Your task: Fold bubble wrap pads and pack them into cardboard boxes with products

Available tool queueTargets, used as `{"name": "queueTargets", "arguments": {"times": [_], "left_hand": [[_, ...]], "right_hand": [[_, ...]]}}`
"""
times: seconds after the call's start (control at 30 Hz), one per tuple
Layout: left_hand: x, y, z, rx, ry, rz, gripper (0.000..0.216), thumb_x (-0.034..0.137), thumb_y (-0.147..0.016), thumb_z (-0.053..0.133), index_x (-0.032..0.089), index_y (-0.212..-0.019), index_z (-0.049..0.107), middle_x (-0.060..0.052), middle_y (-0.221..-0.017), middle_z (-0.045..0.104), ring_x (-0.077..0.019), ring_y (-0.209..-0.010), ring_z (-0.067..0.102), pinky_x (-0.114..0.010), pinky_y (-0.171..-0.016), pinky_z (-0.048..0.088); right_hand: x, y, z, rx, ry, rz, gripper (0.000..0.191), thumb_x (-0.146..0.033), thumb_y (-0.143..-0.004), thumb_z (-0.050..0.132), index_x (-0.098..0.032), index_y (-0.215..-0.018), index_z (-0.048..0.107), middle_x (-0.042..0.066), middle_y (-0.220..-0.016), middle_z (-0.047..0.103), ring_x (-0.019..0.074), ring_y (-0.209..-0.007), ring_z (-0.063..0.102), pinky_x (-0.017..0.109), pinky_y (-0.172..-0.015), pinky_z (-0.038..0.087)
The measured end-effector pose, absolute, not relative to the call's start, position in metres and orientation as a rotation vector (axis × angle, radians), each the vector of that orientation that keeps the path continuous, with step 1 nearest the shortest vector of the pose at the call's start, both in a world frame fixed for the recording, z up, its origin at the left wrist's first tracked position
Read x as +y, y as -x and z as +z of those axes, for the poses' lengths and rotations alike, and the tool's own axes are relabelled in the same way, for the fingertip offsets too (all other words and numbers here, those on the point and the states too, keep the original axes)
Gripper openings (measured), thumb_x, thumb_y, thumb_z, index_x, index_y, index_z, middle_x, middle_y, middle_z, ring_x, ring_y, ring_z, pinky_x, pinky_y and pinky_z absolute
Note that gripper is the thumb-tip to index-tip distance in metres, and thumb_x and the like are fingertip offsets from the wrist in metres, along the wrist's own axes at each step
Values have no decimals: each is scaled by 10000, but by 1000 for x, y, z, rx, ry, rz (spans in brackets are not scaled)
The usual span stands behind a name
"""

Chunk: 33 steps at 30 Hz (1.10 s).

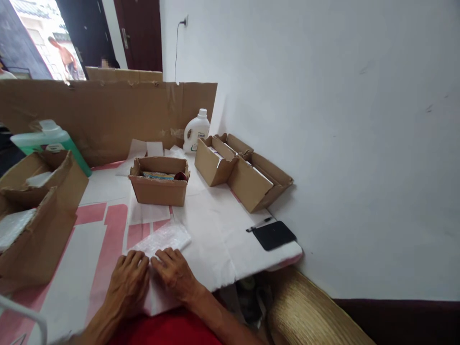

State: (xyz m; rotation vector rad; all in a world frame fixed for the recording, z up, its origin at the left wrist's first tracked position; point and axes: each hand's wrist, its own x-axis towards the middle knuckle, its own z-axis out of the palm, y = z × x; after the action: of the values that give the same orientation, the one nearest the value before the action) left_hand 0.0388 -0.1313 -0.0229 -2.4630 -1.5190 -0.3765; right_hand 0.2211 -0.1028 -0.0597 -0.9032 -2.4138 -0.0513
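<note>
My left hand (127, 282) and my right hand (174, 272) lie side by side at the near edge of the table, fingers stretched flat on a white bubble-wrap sheet (163, 239). Neither hand grips anything. Just beyond the sheet stands an open cardboard box (159, 189) with a colourful packet and a dark red item inside.
Two more open boxes (215, 165) (258, 184) stand by the wall at right, a white bottle (196, 132) behind them. A black pad (275, 235) and pen (258, 224) lie at the right edge. Cardboard boxes (36, 225) and a green bottle (46, 139) stand left, a cardboard screen (108, 115) behind.
</note>
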Motion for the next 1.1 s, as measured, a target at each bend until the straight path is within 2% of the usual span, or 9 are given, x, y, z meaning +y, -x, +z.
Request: {"name": "queueTargets", "arguments": {"times": [0.17, 0.23, 0.33, 0.37, 0.5, 0.67, 0.8, 0.97, 1.1], "left_hand": [[-149, -68, -26, -1721, 2668, -565, 86, 223, -871, 578, 223, -792, 609, -36, -802, 669, -213, -753, 595, -358, -699, 452], [-157, -66, -25, -1704, 2800, -687, 129, 341, -886, 633, 222, -935, 648, -55, -930, 707, -214, -848, 641, -352, -747, 501], [-166, -51, -27, -1629, 2900, -827, 548, 484, -791, 753, 259, -1269, 606, -98, -1235, 686, -264, -1108, 642, -393, -914, 539], [-168, -44, -29, -1635, 2910, -856, 579, 471, -800, 748, 277, -1321, 585, -95, -1276, 676, -265, -1148, 636, -395, -948, 540], [-165, -26, -48, -1814, 2853, -1068, 260, 352, -944, 537, 296, -1143, 695, -53, -1090, 752, -212, -1009, 703, -338, -880, 580], [-156, -35, -55, -2242, 2622, -1256, 299, 514, -898, 577, 242, -851, 692, -16, -770, 719, -184, -705, 677, -275, -632, 554], [-148, -55, -45, -2439, 2405, -1388, 363, 565, -896, 546, 221, -867, 660, 14, -709, 663, -154, -638, 603, -245, -585, 488], [-132, -71, -38, -2580, 2193, -1308, 406, 575, -940, 438, 228, -770, 560, 54, -605, 515, -121, -542, 486, -234, -539, 396], [-120, -72, -40, -2638, 2089, -1211, 346, 521, -950, 433, 228, -892, 608, 31, -664, 611, -143, -584, 566, -256, -580, 401]], "right_hand": [[-123, -238, -76, -2327, 926, 97, 116, -173, -972, 545, -185, -867, 594, 50, -865, 651, 215, -829, 518, 341, -715, 393], [-129, -253, -79, -2261, 925, 224, 114, -172, -968, 533, -191, -878, 599, 46, -862, 657, 213, -831, 531, 342, -722, 400], [-133, -272, -74, -2076, 948, 554, 97, -190, -968, 520, -198, -960, 616, 48, -891, 667, 205, -849, 565, 334, -756, 450], [-134, -277, -71, -2003, 965, 656, 103, -194, -968, 520, -202, -983, 622, 49, -906, 672, 202, -866, 579, 330, -774, 469], [-136, -285, -58, -1840, 1042, 862, 103, -186, -954, 532, -216, -967, 630, 37, -919, 681, 198, -897, 602, 320, -806, 498], [-137, -275, -54, -1755, 1148, 799, 116, -196, -958, 515, -212, -867, 584, 38, -889, 634, 199, -878, 569, 324, -797, 473], [-130, -262, -58, -1676, 1283, 678, 236, -233, -1005, 470, -215, -782, 545, 22, -791, 589, 188, -810, 540, 301, -744, 434], [-113, -252, -64, -1687, 1350, 627, 300, -326, -1056, 411, -215, -827, 571, -2, -745, 584, 158, -705, 553, 259, -681, 403], [-100, -243, -71, -1765, 1511, 485, 313, -345, -1062, 398, -218, -840, 578, -5, -701, 609, 156, -642, 569, 254, -632, 363]]}}
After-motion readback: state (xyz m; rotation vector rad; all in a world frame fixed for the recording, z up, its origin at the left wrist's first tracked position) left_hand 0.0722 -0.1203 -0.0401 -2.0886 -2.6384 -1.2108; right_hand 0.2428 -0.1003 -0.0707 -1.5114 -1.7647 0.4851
